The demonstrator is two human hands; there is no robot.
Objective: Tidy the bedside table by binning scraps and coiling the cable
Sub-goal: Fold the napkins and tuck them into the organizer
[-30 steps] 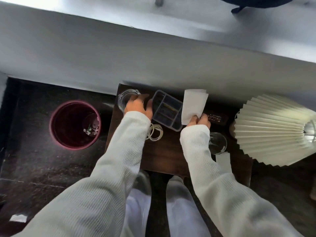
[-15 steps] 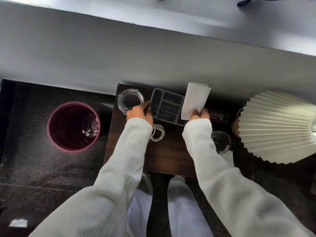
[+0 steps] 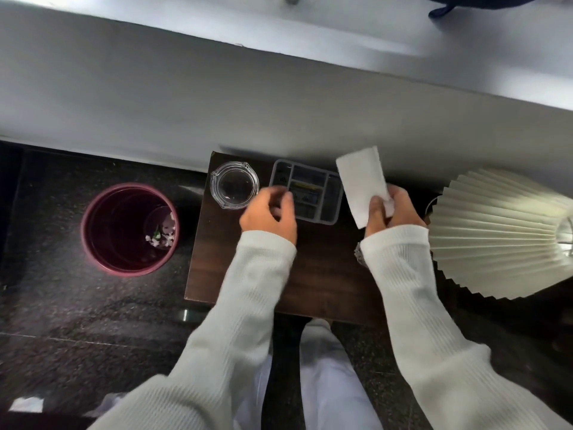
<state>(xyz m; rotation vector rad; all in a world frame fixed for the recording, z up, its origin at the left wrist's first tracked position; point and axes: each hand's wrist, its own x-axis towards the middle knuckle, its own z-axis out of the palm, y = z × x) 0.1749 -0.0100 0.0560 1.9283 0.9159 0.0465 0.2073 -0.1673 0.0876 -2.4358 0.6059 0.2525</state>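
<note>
My right hand (image 3: 391, 209) pinches a folded white paper sheet (image 3: 362, 184), held upright over the back of the dark wooden bedside table (image 3: 325, 280). Blurred, my left hand (image 3: 269, 214) hovers with fingers loosely curled at the left edge of a grey compartment tray (image 3: 310, 193); I see nothing in it. A maroon bin (image 3: 93, 209) stands on the floor to the left, with small white scraps (image 3: 162, 238) at its bottom. The coiled white cable is not visible; my left sleeve covers its place.
A glass ashtray (image 3: 234, 185) sits at the table's back left corner. A pleated cream lamp shade (image 3: 496, 234) overhangs the right side. A glass rim (image 3: 359, 259) peeks out beside my right sleeve. A white scrap (image 3: 26, 405) lies on the dark floor, lower left.
My left hand has let go of the tray and lifted slightly right. The tray now lies straighter against the wall. My right hand tilted the paper sheet and drew it slightly nearer.
</note>
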